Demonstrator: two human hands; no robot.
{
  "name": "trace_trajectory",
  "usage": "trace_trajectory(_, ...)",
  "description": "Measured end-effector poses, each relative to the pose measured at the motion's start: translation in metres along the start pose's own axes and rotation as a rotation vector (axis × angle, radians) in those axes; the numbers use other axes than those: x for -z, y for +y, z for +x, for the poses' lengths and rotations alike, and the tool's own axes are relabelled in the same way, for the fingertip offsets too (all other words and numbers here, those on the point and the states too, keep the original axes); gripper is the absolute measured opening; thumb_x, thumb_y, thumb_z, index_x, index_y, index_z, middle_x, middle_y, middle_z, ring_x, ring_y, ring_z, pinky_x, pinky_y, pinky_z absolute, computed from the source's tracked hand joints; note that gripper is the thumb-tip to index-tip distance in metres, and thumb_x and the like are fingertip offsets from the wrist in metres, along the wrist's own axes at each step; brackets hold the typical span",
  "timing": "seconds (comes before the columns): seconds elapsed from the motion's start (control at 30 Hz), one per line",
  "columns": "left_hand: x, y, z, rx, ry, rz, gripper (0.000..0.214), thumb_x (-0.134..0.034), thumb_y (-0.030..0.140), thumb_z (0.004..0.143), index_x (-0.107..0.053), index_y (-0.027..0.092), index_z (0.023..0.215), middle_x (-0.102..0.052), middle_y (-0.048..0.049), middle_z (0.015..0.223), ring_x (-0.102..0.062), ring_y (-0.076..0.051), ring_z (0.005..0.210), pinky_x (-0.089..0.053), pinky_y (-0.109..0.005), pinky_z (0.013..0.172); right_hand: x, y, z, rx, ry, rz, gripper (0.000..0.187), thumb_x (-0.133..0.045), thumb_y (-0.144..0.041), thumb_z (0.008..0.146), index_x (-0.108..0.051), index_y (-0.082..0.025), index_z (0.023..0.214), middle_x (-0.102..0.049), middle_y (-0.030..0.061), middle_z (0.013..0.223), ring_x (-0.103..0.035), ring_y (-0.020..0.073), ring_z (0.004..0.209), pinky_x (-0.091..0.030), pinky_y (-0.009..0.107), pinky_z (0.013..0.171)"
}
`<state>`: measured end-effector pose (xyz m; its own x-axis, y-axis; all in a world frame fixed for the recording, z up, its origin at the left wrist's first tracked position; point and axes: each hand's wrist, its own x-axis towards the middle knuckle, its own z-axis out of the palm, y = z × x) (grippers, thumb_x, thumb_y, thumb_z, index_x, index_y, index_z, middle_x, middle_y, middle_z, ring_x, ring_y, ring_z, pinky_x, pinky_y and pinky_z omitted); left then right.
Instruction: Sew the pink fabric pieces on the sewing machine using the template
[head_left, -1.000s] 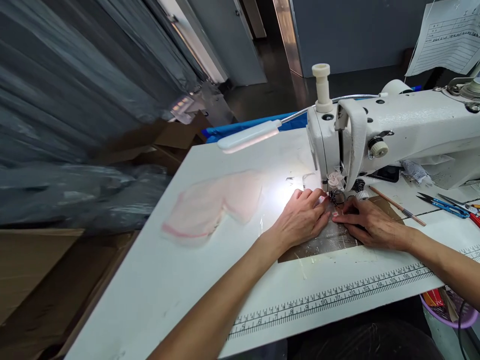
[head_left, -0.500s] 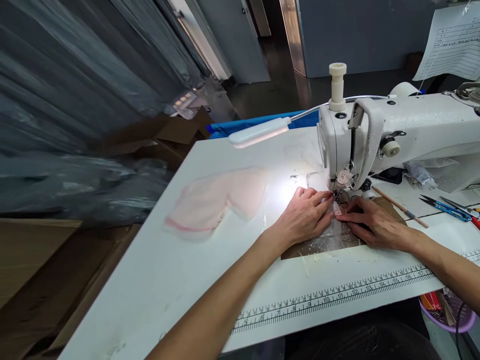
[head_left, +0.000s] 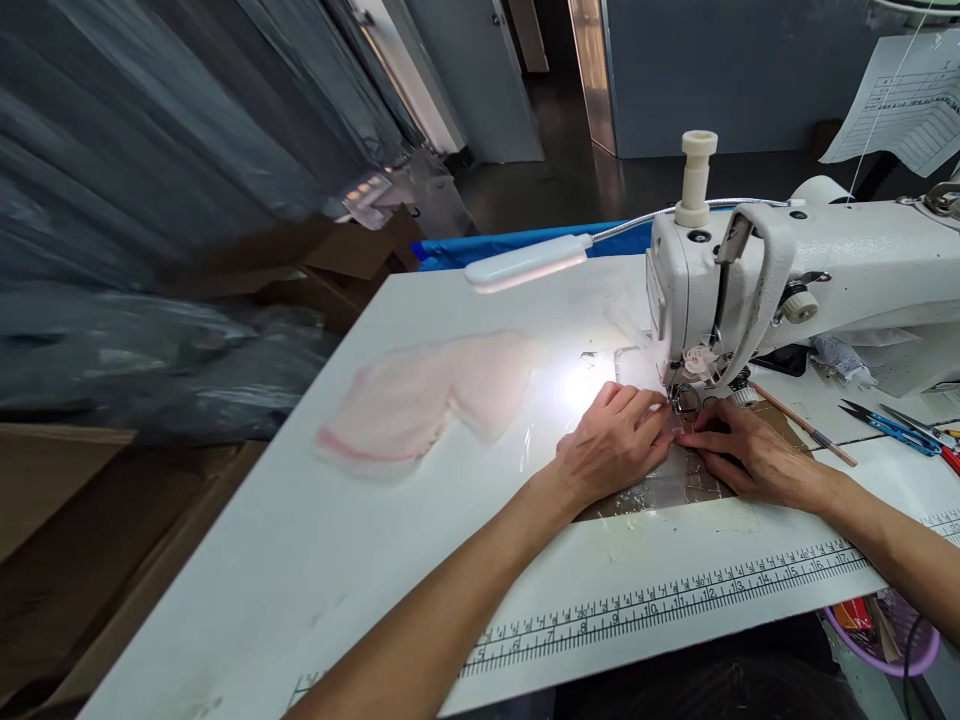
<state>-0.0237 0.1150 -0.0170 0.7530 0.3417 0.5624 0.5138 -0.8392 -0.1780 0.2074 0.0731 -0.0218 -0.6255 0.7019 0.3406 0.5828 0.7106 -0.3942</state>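
My left hand lies on the white table with its fingertips pinched together just left of the needle of the white sewing machine. Opposite it, my right hand rests with its fingertips meeting the left ones. Between them they press a tiny pale piece under the presser foot; I cannot make out what it is. A small pink fabric flower sits by the needle bar. Under both hands lies a shiny brown taped patch.
A pile of pale pink fabric pieces lies left on the table. A lit lamp shines on the needle area. Blue scissors and a thin stick lie right. A printed ruler runs along the front edge. Cardboard boxes stand left.
The view has drifted, so the machine and hands sit further right in the picture. Both hands stay at the needle, fingertips pressed together, barely moving.
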Motion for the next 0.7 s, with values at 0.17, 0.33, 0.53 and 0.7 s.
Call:
trace_trajectory(0.17, 0.002, -0.003, -0.001, -0.052, 0.028, -0.217, 0.023, -0.05, 0.017, 0.097, -0.067, 0.017, 0.082, -0.074, -0.0014, 0.088, -0.061, -0.013, 0.069, -0.046, -0.03, 0.062, -0.001, -0.001, 0.001, -0.016, -0.002, 0.006, 0.033, -0.047, -0.02, 0.097, -0.068, -0.021, 0.123, -0.058, 0.0123, 0.108, -0.058, 0.0241, 0.099, -0.058, 0.044, 0.086)
trace_trajectory(0.33, 0.012, -0.006, 0.0, -0.018, -0.049, -0.284, 0.022, -0.052, 0.027, 0.094, -0.071, 0.016, 0.094, -0.074, -0.0073, 0.101, -0.064, -0.018, 0.074, -0.051, -0.035, 0.063, -0.002, -0.005, 0.004, -0.031, -0.002, 0.002, 0.034, -0.041, -0.022, 0.101, -0.064, -0.018, 0.125, -0.056, 0.0132, 0.106, -0.056, 0.0235, 0.097, -0.057, 0.043, 0.086)
trace_trajectory(0.53, 0.007, -0.007, -0.001, 0.009, -0.121, -0.154, 0.029, -0.047, 0.029, 0.098, -0.071, 0.014, 0.1, -0.072, -0.011, 0.107, -0.062, -0.019, 0.073, -0.053, -0.037, 0.065, -0.004, -0.008, 0.006, -0.108, -0.018, -0.064, 0.038, -0.036, -0.028, 0.103, -0.057, -0.018, 0.133, -0.052, 0.0134, 0.107, -0.055, 0.0224, 0.094, -0.055, 0.043, 0.086)
trace_trajectory(0.7, 0.003, -0.008, -0.001, 0.057, -0.164, -0.104, 0.03, -0.046, 0.033, 0.099, -0.07, 0.016, 0.105, -0.072, -0.0102, 0.109, -0.061, -0.02, 0.077, -0.052, -0.037, 0.068, -0.007, -0.006, 0.005, -0.105, -0.011, -0.024, 0.036, -0.037, -0.028, 0.102, -0.058, -0.021, 0.13, -0.052, 0.0137, 0.112, -0.055, 0.0231, 0.097, -0.055, 0.045, 0.087)
